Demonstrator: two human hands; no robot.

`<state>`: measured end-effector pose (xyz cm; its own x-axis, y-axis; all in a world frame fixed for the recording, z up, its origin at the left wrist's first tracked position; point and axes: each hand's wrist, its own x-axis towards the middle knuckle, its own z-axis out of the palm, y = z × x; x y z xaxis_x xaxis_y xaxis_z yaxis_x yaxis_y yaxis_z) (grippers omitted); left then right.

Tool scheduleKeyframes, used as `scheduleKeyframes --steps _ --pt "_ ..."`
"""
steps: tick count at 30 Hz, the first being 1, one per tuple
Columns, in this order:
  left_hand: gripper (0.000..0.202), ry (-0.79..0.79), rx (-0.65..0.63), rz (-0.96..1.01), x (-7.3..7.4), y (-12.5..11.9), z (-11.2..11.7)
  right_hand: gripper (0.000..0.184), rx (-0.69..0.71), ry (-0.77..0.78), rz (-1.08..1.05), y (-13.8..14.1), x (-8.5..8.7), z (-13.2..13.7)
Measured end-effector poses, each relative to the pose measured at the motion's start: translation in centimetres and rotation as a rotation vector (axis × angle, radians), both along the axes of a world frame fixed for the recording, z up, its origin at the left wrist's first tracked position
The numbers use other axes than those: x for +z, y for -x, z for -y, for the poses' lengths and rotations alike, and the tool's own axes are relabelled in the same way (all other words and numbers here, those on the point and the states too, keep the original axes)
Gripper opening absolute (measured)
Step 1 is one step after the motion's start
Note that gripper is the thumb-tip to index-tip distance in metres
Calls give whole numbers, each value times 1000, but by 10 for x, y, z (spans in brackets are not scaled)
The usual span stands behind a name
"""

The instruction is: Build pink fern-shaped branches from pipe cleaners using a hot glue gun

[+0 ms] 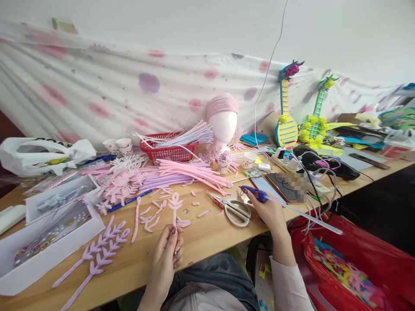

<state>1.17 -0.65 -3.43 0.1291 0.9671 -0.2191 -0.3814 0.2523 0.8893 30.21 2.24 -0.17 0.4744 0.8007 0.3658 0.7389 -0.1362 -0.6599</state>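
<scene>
Between the fingers of my left hand (169, 250) is the lower end of a pink pipe cleaner sprig (175, 203), held upright with a looped top. My right hand (266, 211) is closed around a blue glue gun (254, 192), its nozzle pointing left and a long clear glue stick (308, 214) sticking out behind. Scissors (234, 211) with pale handles lie just left of that hand. Short pink pipe cleaner pieces (151, 219) are scattered beyond my left hand. Two finished-looking lilac leaf sprigs (100, 255) rest on the table at the left.
White boxes (48, 259) hold beads at the left. Pipe cleaner bundles (191, 172), a red basket (168, 152) and a foam head (224, 125) stand behind. Phones (282, 186) and cables lie right. A red bag (363, 259) of scraps is below the table's right edge.
</scene>
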Motion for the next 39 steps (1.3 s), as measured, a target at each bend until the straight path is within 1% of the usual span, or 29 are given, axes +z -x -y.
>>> scheduleKeyframes --steps 3,5,8,10,11,12,13,14,16,18,20,21,22,24,26,27,28,31,34,36,39 --pt "44 12 26 -4 3 -1 -1 41 55 49 5 -7 -5 1" --pt "45 16 37 3 4 -2 -1 40 22 83 -8 -10 -10 12" --pt "47 25 41 20 6 -2 -2 43 -75 89 -5 -16 -15 41" --pt "48 22 43 30 6 -2 -3 45 -128 84 19 -20 -14 64" --pt "49 17 46 35 7 -2 -2 44 -124 90 13 -22 -13 74" --pt "49 8 49 40 7 -2 -2 41 -84 100 -11 -23 -10 83" --pt "48 -3 54 47 8 -2 -2 38 -4 117 -48 -23 -5 91" --pt "47 -14 57 56 8 -2 -2 34 110 140 -91 -21 0 97" --pt "44 -28 60 74 8 -2 -1 32 386 192 -163 -9 10 100" --pt "44 -26 68 87 7 -2 -1 35 612 223 -214 11 18 94" --pt "44 -12 81 94 5 -2 -1 36 740 183 -274 37 23 78" --pt "45 -4 92 96 4 -2 -1 35 766 141 -289 50 23 68" --pt "46 2 108 101 4 -2 -1 35 763 97 -275 63 23 57" --pt "46 3 150 119 3 -3 -2 26 712 31 -186 88 21 34" --pt "45 -3 201 136 4 -5 -3 13 706 29 -82 107 18 16" --pt "45 -6 224 142 5 -6 -3 9 715 43 -27 115 15 8" --pt "45 -6 241 144 5 -7 -4 9 728 65 23 122 13 3" --pt "43 1 261 143 6 -10 -6 12 744 160 134 138 6 -8" --pt "39 6 245 136 5 -10 -7 10 711 233 201 150 -1 -14" --pt "38 9 241 136 4 -9 -7 10 696 244 222 156 -4 -16" --pt "37 5 238 141 3 -9 -7 10 713 233 231 160 -9 -16"
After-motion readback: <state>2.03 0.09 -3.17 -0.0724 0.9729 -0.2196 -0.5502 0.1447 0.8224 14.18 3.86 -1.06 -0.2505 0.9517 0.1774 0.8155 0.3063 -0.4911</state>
